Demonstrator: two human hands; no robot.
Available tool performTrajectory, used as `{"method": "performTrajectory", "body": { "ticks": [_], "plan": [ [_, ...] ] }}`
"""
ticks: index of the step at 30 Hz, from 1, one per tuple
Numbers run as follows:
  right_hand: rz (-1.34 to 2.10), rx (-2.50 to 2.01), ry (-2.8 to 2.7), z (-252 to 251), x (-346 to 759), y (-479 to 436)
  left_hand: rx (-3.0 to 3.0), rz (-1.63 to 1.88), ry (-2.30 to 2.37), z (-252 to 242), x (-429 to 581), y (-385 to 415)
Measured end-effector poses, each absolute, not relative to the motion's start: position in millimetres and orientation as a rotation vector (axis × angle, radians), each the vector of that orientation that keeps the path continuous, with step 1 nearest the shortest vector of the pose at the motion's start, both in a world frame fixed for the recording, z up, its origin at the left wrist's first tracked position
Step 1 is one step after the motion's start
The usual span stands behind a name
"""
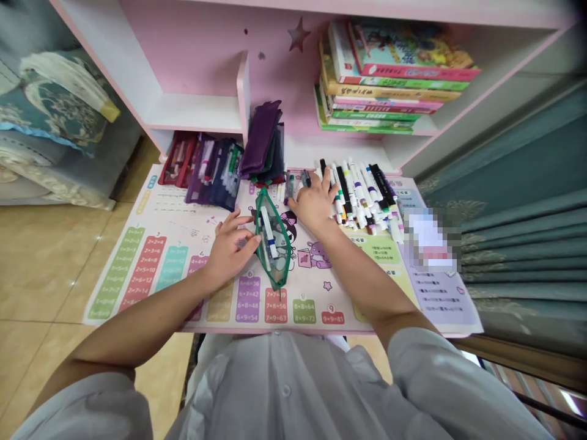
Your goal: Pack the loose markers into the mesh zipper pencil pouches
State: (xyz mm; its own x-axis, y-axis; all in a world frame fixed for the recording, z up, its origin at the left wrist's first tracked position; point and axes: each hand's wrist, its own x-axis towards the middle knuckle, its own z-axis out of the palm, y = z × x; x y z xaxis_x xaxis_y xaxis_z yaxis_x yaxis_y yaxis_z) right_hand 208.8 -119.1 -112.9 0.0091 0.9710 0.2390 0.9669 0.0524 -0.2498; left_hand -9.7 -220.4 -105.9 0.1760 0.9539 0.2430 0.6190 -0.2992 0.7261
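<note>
A green-edged mesh zip pouch [285,238] lies on the desk mat in front of me, with a few markers [268,232] showing inside. My left hand [235,245] is at the pouch's left edge, its fingers apart and the thumb touching the rim. My right hand [316,205] reaches over the desk just left of the marker pile [362,192], fingers spread and pointing away from me. Near its fingertips lie a green-and-grey pen [291,185] and a dark pen [306,178]. The fingertips are partly hidden, and I see nothing gripped.
Filled mesh pouches, one red [177,160] and one dark blue [224,174], lie at the back left. A stack of purple and green pouches [260,143] stands by the shelf divider [243,91]. Books [380,91] fill the right shelf. A blurred phone-like object [431,238] lies at right.
</note>
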Motion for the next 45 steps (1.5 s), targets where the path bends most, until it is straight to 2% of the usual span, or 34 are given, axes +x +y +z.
{"method": "performTrajectory", "body": {
  "ticks": [13, 18, 26, 34, 45],
  "plan": [
    [0.104, -2.013, -2.088, -112.6, 208.7, -120.0, 1.996, 0.921, 1.482, -104.0, -9.0, -220.0],
    [0.128, -1.950, -2.059, -74.1, 203.6, -140.9, 2.002, 0.946, 1.479, -104.3, -9.2, -220.1],
    [0.441, -1.638, -2.279, -18.1, 194.0, -201.5, 1.998, 0.913, 1.496, -100.6, -8.5, -221.3],
    [0.485, -1.783, -2.534, -36.2, 169.8, -205.3, 2.008, 0.922, 1.497, -101.6, -8.6, -220.3],
    [0.443, -1.753, -2.558, -58.4, 157.8, -205.2, 2.010, 0.927, 1.495, -102.5, -8.6, -220.0]
  ]
}}
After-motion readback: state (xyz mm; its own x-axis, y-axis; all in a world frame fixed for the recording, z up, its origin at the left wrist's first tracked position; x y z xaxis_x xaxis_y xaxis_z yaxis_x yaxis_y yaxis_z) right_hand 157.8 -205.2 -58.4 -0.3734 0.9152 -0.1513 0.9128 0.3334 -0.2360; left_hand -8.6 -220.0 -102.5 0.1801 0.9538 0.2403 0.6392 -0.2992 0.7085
